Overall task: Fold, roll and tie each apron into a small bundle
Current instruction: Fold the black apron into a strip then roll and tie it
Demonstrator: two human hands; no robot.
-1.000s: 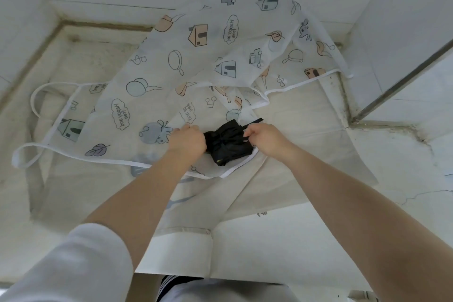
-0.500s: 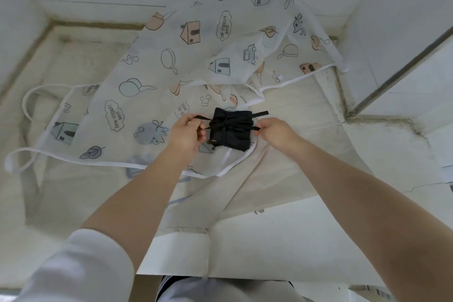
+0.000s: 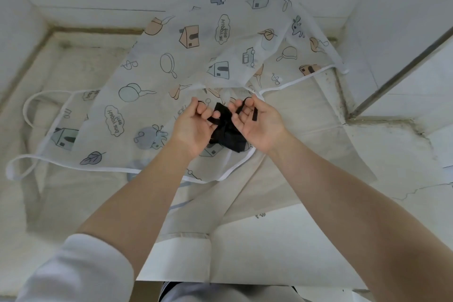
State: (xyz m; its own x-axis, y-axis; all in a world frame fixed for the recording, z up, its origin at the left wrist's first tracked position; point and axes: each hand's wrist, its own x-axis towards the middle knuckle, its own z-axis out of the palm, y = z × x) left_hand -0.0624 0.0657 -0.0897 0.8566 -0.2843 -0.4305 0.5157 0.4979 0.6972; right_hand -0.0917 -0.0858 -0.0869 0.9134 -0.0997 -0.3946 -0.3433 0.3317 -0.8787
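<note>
Head view: black bundle (image 3: 226, 132) long axis fore-aft.

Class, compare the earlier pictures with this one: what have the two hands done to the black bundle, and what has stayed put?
Both hands turned palm-up and lifted: the left hand and right hand now hold the black straps in their fingers above the black bundle, instead of pressing its sides. The printed apron stays spread beneath.

Left hand (image 3: 193, 127) and right hand (image 3: 261, 124) palms up, close together, fingers (image 3: 204, 111) curled, forearms extended
</note>
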